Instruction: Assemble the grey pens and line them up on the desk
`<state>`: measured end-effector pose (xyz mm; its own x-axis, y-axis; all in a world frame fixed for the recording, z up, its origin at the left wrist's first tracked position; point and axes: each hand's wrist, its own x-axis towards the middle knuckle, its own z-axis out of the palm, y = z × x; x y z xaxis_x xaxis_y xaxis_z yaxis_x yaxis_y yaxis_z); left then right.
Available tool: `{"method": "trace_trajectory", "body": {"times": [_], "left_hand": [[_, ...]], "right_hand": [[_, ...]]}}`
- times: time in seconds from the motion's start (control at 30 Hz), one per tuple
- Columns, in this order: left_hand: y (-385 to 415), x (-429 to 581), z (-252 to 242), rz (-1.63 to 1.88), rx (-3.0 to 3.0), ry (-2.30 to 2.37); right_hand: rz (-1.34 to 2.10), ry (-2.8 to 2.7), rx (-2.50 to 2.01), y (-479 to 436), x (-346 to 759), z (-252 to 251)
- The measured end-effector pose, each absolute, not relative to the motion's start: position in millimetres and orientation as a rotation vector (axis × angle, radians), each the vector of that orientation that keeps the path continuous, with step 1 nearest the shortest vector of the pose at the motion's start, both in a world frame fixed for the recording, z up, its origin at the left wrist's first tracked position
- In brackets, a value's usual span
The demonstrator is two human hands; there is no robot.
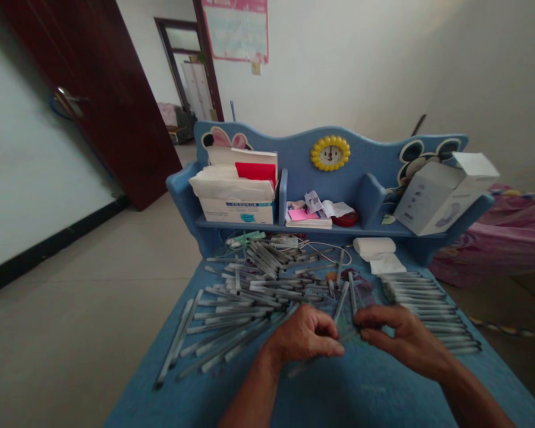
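My left hand (pixel 310 334) is closed around a slim clear pen (pixel 298 370), blurred, which sticks out below the palm toward the lower left. To its right, my right hand (pixel 395 334) pinches thumb and forefinger together at a dark tip, and a faint clear length shows between the two hands. Whether this is the same pen is hard to tell through the blur. Just beyond my fingertips lie two pens (pixel 341 301) at a slant. A large loose pile of pens (pixel 254 297) with dark ends spreads to the left, and a neater row of pens (pixel 428 306) lies at the right.
All this is on a blue desk (pixel 339 398) with a raised shelf (pixel 312 230) along its back. The shelf bears a mask box (pixel 238 209), papers (pixel 310 222) and a white carton (pixel 437 196). A white paper roll (pixel 374 248) and a cable (pixel 343 252) lie below it.
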<state>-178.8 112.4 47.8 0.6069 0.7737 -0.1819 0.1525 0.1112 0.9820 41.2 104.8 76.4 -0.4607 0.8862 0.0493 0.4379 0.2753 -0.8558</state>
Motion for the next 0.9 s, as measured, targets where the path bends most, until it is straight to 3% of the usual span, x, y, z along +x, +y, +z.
{"method": "trace_trajectory", "body": {"times": [0.9], "left_hand": [[107.4, -172.2, 45.9, 0.454, 1.442, 0.752]], "right_hand": [[1.004, -2.325, -1.291, 85.9, 49.9, 66.8]]}}
